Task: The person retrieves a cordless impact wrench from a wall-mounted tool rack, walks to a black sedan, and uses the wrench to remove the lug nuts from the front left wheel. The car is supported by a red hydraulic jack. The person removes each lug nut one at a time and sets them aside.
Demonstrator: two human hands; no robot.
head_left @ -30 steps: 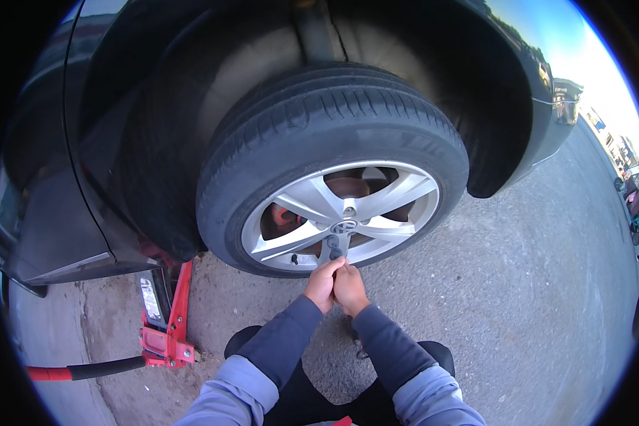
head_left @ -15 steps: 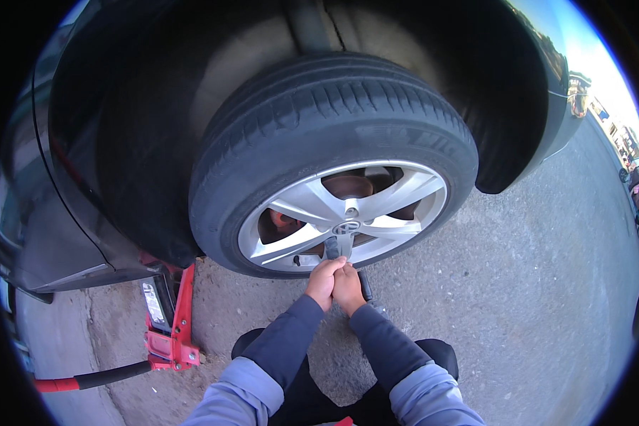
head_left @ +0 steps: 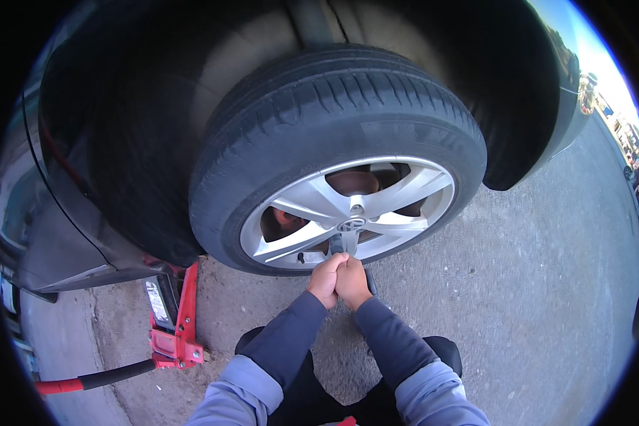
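Note:
A car wheel (head_left: pixel 291 153) with a black tyre and a silver spoked rim (head_left: pixel 319 199) fills the middle of the view, in the wheel arch. Just below the rim's centre cap, my left hand (head_left: pixel 325 279) and my right hand (head_left: pixel 352 284) are closed side by side, thumbs together, around a dark tool (head_left: pixel 336 245). Its blunt dark end points at the lower spokes; a black part shows past my right hand. The fingers hide most of it, so its kind is unclear. Whether its tip touches the wheel cannot be made out.
At left a red floor jack (head_left: pixel 184 319) stands under the car body (head_left: pixel 71 241), its red and black handle (head_left: pixel 117 374) running out to the left. Grey pavement (head_left: pixel 532 284) stretches to the right. My bent knees (head_left: pixel 444 353) frame my forearms.
The view has shifted slightly, so wheel and jack sit a little further right. Both hands keep their hold on the dark tool, with almost no movement against the wheel.

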